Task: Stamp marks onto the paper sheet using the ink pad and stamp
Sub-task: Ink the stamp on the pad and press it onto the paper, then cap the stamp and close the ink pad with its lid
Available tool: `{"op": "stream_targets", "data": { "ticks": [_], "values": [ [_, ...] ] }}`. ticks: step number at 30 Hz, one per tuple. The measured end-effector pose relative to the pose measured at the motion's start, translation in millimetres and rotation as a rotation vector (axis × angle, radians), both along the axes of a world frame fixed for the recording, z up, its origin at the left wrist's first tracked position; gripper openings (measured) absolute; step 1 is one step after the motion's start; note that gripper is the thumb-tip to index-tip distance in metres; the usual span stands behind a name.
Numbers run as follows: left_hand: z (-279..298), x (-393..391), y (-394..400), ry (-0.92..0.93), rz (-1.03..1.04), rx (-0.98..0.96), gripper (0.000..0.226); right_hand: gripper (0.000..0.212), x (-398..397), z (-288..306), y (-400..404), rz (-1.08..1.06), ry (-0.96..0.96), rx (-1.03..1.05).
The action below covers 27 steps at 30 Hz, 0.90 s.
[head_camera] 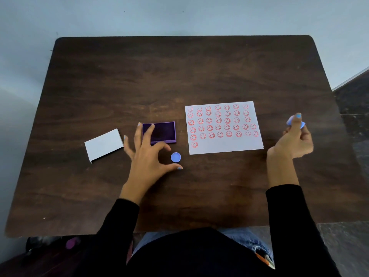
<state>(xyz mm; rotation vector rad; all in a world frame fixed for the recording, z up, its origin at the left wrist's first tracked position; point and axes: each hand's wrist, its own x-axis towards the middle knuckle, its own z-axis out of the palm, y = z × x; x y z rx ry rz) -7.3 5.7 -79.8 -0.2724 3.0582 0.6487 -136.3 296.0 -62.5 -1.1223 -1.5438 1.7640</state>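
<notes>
A white paper sheet lies right of centre on the dark wooden table, covered with several rows of red smiley marks. A purple ink pad sits open left of the sheet. My left hand hovers just in front of the pad with fingers spread, thumb and forefinger either side of a small round blue cap without touching it. My right hand is raised beyond the sheet's right edge, pinching a small light-blue stamp between its fingertips.
A white cardboard box lies left of the ink pad. The table's front edge runs just above my lap, and its right edge is close to my right hand. A pale wall stands behind the table.
</notes>
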Motion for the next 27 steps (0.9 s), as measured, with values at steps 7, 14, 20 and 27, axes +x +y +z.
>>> {"op": "stream_targets", "data": {
  "ticks": [7, 14, 20, 27],
  "values": [
    [-15, 13, 16, 0.093, 0.033, 0.011, 0.034, 0.029, 7, -1, -6, 0.030, -0.036, 0.001],
    [-11, 4, 21, 0.180, 0.093, 0.050, 0.027, 0.022, 4, -2, -32, 0.199, -0.042, -0.061],
    [9, -37, 27, 0.281, 0.202, 0.161, 0.026, 0.016, 4, 2, -107, 0.677, -0.076, -0.076],
    [12, -48, 35, 0.333, 0.295, 0.296, 0.023, 0.024, 27, 4, -155, 1.160, -0.046, -0.178]
  ]
}}
